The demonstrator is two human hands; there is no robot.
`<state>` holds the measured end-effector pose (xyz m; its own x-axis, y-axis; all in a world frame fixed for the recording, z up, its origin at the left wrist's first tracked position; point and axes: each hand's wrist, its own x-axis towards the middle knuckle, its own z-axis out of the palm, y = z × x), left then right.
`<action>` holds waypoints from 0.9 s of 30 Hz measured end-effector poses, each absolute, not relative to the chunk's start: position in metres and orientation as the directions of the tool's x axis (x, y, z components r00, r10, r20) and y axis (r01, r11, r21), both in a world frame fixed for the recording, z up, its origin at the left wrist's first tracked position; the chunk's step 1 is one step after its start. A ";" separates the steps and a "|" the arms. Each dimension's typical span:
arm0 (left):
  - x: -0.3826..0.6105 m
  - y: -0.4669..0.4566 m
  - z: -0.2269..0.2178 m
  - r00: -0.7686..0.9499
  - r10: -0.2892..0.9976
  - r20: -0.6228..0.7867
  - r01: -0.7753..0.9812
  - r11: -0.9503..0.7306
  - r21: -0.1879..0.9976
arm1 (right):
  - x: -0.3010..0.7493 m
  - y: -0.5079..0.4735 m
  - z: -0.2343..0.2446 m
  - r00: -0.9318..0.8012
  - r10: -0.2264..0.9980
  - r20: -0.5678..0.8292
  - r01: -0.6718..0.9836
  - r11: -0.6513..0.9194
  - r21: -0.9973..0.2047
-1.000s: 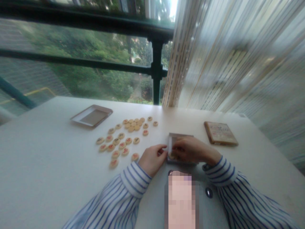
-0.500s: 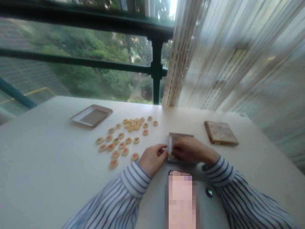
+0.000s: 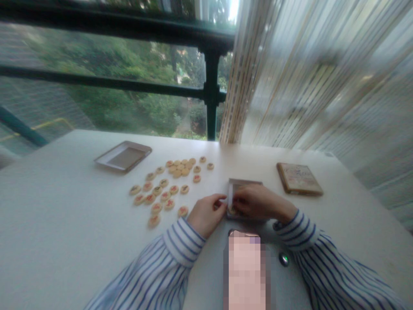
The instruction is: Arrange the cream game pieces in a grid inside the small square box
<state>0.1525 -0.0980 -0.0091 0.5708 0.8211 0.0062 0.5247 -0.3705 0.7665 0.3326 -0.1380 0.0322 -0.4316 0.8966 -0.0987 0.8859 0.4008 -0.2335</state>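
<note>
My left hand (image 3: 208, 215) is at the left wall of a small shallow box (image 3: 247, 181), its curved thumb and fingertips against that edge. Inside the box is my right hand (image 3: 254, 201), palm down with the fingers bent and closed. Part of a round wooden Chinese chess piece (image 3: 231, 210) shows by its fingertips; the rest is hidden under the hand. To the left lie several loose chess pieces (image 3: 169, 204) with red or black characters. Behind them, a cluster of plain-faced pieces (image 3: 180, 167) sits close together.
A shallow open tray (image 3: 105, 165), likely a box lid, lies at the back left. On the right is a flat brown printed box (image 3: 300, 178). A phone-like object (image 3: 230, 233), mostly pixelated, and a small dark oval device (image 3: 284, 259) with a green light are near me.
My right fingertips have shifted very slightly inside the box. My left hand and the loose pieces stay where they were.
</note>
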 end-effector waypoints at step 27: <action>0.153 -0.098 -0.011 0.569 0.822 -0.006 0.532 -0.363 0.765 | 0.332 -0.139 0.031 -0.462 0.880 -0.111 0.862 0.415 -0.292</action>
